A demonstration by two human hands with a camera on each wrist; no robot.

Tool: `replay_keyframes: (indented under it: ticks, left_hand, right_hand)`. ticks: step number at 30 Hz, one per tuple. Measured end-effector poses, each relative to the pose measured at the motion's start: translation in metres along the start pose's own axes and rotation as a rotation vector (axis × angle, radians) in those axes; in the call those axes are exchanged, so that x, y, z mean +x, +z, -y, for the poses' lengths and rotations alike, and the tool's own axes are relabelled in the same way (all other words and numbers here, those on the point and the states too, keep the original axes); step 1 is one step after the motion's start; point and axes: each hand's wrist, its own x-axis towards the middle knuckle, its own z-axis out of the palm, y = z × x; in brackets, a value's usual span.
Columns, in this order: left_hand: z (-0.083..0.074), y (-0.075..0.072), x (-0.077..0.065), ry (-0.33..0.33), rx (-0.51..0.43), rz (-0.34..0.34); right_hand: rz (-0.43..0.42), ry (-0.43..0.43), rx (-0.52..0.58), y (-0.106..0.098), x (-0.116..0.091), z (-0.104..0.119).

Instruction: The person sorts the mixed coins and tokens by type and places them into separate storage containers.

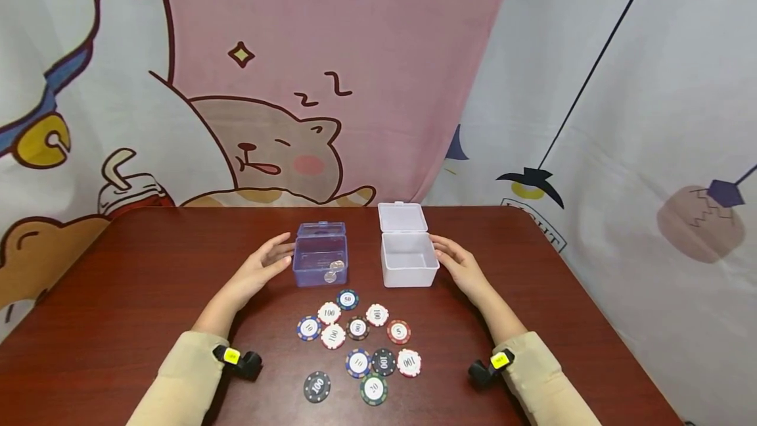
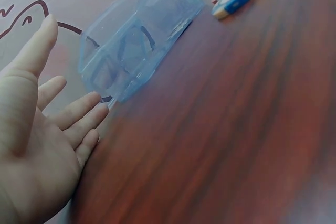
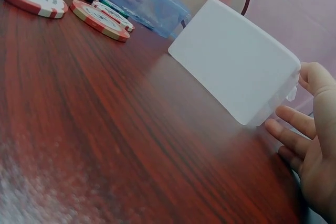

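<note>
A translucent blue plastic box (image 1: 320, 261) stands on the table with its lid tipped back and a few silver coins (image 1: 334, 269) inside. To its left is my left hand (image 1: 260, 271), fingers spread; in the left wrist view the fingertips reach the box's lower back edge, and I cannot tell whether they touch. Beside it stands a white box (image 1: 409, 261), lid also raised, with nothing visible inside. My right hand (image 1: 461, 268) is at that box's right side, the thumb and a fingertip against or very near its wall. Neither hand grips anything.
Several poker chips lie in front of the boxes, among them a red chip (image 1: 399, 331), a green chip (image 1: 374, 388) and a black chip (image 1: 317, 386). A cartoon-printed cloth (image 1: 378, 31) hangs behind the brown table (image 1: 177, 248).
</note>
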Motion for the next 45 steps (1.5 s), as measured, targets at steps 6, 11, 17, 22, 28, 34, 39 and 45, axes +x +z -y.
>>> replay_keyframes:
  ticks: [6,11,17,22,28,34,39,45]
  left_hand:
    - [-0.001,-0.009,-0.019,-0.049,0.036,-0.009]
    - [-0.005,-0.010,-0.034,-0.056,0.069,-0.004]
    - [-0.008,-0.007,-0.043,-0.009,0.118,0.037]
    - [-0.009,-0.003,-0.046,0.007,0.194,0.078]
    - [-0.013,0.002,-0.055,0.049,0.253,0.157]
    - [-0.019,0.013,-0.067,0.147,0.323,0.247]
    - [-0.020,0.022,-0.069,0.206,0.342,0.283]
    - [-0.023,0.026,-0.070,0.240,0.373,0.286]
  right_hand:
    - [0.024,0.001,0.002,0.004,-0.004,0.025]
    - [0.022,0.021,-0.010,0.005,-0.005,0.030]
    - [0.010,0.012,-0.005,0.001,-0.002,0.011]
    - [0.006,0.022,0.012,-0.002,0.000,-0.009]
    - [0.018,0.013,0.021,-0.002,0.000,-0.010]
    - [0.024,0.030,0.020,-0.002,-0.001,-0.005]
    - [0.026,0.040,0.024,-0.002,-0.002,0.000]
    - [0.037,0.056,0.018,-0.004,0.000,-0.004]
